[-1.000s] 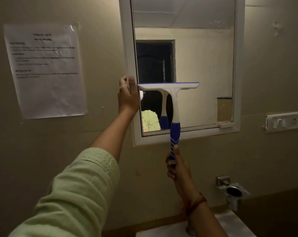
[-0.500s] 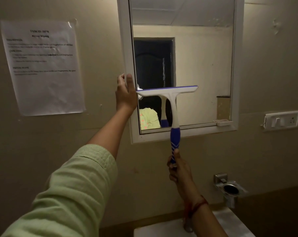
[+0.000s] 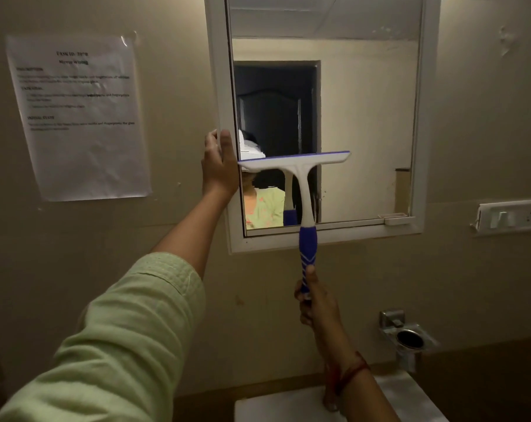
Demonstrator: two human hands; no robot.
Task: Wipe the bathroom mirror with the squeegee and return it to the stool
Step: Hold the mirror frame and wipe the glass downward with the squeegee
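A white-framed mirror (image 3: 364, 117) hangs on the beige wall. My right hand (image 3: 317, 303) grips the bottom of the blue handle of a white and blue squeegee (image 3: 300, 175). The squeegee stands upright, its blade lying across the lower left part of the glass. My left hand (image 3: 218, 162) holds the mirror frame's left edge, fingers wrapped around it. No stool is in view.
A printed paper sheet (image 3: 78, 117) is taped to the wall at left. A switch and socket plate (image 3: 511, 216) sits right of the mirror. Below are a chrome cup holder (image 3: 407, 338) and the top of a white sink (image 3: 288, 406).
The squeegee blade has slid slightly down the glass. My left hand has stayed on the frame edge.
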